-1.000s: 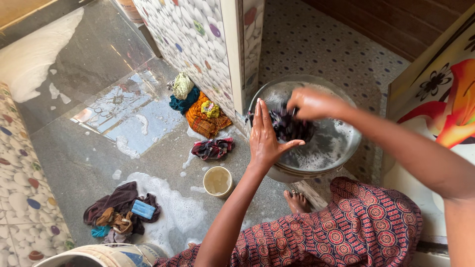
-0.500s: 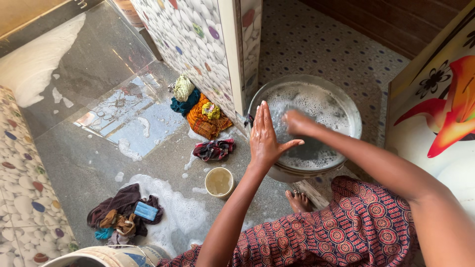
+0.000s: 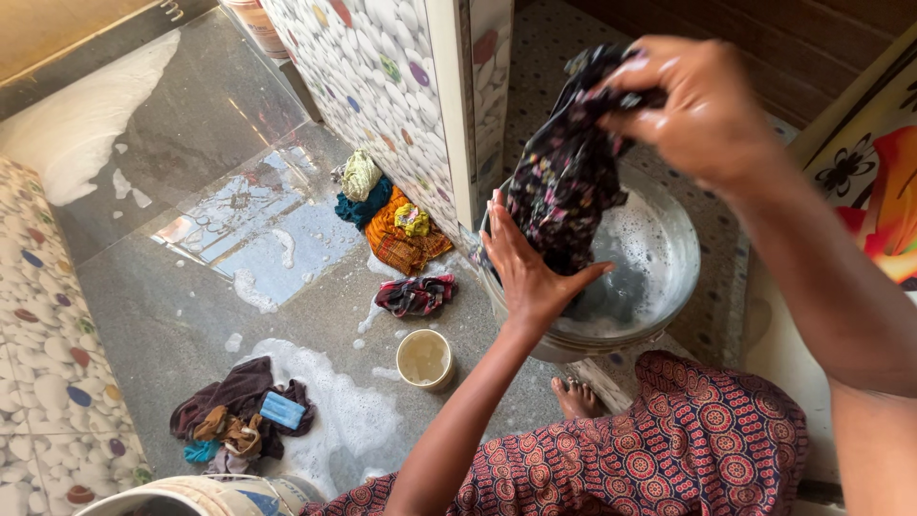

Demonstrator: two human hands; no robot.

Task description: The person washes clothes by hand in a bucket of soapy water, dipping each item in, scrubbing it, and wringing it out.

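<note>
right hand (image 3: 707, 110) fist-tight on top of dark floral cloth (image 3: 564, 182), lifting it to drain | cloth hangs over soapy metal basin (image 3: 669, 277) below | left hand (image 3: 530, 272) flat-open, palm against cloth's lower end, steadying drip

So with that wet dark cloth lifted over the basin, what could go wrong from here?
1. The cloth, pinched by the right hand with the left hand flat against it, may drip suds past the basin rim.
2. The soapy floor looks slippery near the bare foot.
</note>
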